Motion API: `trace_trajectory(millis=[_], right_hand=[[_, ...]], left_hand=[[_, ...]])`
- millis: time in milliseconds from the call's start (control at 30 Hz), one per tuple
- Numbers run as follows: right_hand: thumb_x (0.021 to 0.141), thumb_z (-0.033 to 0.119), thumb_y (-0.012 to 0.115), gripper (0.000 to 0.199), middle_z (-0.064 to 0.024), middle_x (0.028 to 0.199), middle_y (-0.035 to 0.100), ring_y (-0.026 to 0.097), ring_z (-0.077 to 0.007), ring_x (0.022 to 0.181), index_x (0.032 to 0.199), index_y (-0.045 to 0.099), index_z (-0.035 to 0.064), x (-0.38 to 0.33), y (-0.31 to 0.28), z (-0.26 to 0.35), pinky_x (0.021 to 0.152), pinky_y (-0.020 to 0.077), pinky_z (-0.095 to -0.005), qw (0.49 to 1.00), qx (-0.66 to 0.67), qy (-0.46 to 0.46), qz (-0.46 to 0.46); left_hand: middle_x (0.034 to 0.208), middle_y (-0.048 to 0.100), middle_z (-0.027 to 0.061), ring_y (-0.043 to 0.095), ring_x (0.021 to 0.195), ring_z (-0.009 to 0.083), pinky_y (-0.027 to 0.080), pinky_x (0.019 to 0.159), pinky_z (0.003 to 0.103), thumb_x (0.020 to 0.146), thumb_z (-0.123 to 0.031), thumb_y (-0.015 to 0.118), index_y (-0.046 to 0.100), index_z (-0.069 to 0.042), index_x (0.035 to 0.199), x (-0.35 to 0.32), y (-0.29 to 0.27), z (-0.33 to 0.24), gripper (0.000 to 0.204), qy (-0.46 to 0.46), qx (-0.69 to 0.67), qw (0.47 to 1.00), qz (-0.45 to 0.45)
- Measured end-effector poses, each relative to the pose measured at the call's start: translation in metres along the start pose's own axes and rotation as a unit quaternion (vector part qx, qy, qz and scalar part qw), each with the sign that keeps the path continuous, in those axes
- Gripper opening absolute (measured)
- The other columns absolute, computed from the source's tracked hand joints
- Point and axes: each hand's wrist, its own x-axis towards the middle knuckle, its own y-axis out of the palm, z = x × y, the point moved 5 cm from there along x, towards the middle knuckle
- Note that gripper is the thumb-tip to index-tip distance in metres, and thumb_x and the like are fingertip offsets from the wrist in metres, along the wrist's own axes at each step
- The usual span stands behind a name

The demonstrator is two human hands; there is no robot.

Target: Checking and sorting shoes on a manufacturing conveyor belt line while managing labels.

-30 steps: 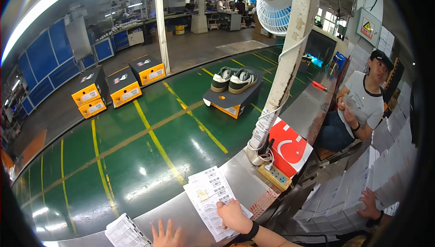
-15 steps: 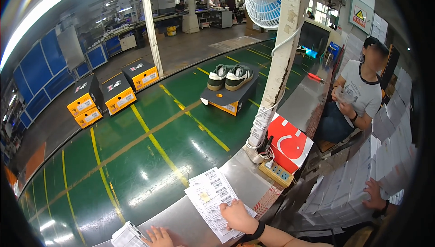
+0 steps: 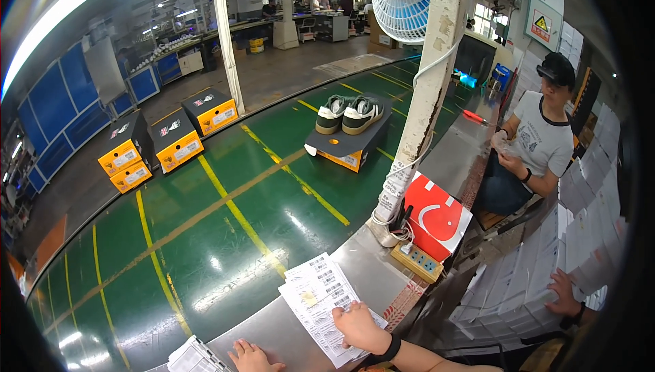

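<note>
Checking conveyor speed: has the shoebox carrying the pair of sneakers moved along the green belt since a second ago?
Yes. The shoebox with sneakers has drifted leftward from the white pillar, following the belt.

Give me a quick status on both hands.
Right hand flat on the barcode sheets. Left hand open beside the paper stack. Nothing between them.

Under the right hand lie white label sheets striped with black barcodes and one small yellow mark. Beyond both hands runs a glossy green conveyor belt crossed by yellow lines — on it a black-and-orange shoebox bearing green-and-white sneakers. Farther left stand more black-topped orange boxes. To the right — a red-and-white box.
</note>
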Motion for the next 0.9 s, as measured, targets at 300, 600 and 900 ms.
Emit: trace_trajectory(millis=[300,600,900], right_hand=[[0.047,0.026,0.090,0.079,-0.0217,0.078,0.067,0.063,-0.0443,0.095,0.107,0.048,-0.0063,0.002,-0.001,0.001,0.078,0.0426,-0.0489,1.000,0.000,0.025,0.015],[0.048,0.023,0.086,0.103,-0.0351,0.091,0.063,0.059,-0.0483,0.104,0.134,0.039,-0.0087,0.001,0.000,-0.004,0.088,0.0414,-0.0445,0.998,0.017,0.036,0.038],[0.042,0.031,0.090,0.119,-0.0345,0.094,0.064,0.055,-0.0535,0.111,0.139,0.034,-0.0096,0.003,0.002,0.004,0.090,0.0375,-0.0539,0.995,-0.009,0.041,0.088]], left_hand=[[0.120,0.056,0.0336,0.050,0.117,0.0460,0.036,0.101,0.053,0.061,-0.035,0.082,0.069,0.006,0.097,0.008,-0.012,-0.007,0.056,0.037,-0.013,0.999,0.028],[0.100,0.063,0.0320,0.059,0.099,0.0430,0.044,0.093,0.046,0.059,-0.036,0.083,0.068,0.010,0.088,0.007,-0.008,-0.002,0.057,0.104,0.004,0.994,-0.018],[0.088,0.064,0.0295,0.061,0.087,0.0430,0.047,0.087,0.046,0.057,-0.037,0.084,0.068,0.008,0.081,0.009,0.003,0.003,0.053,0.122,0.025,0.991,-0.053]])
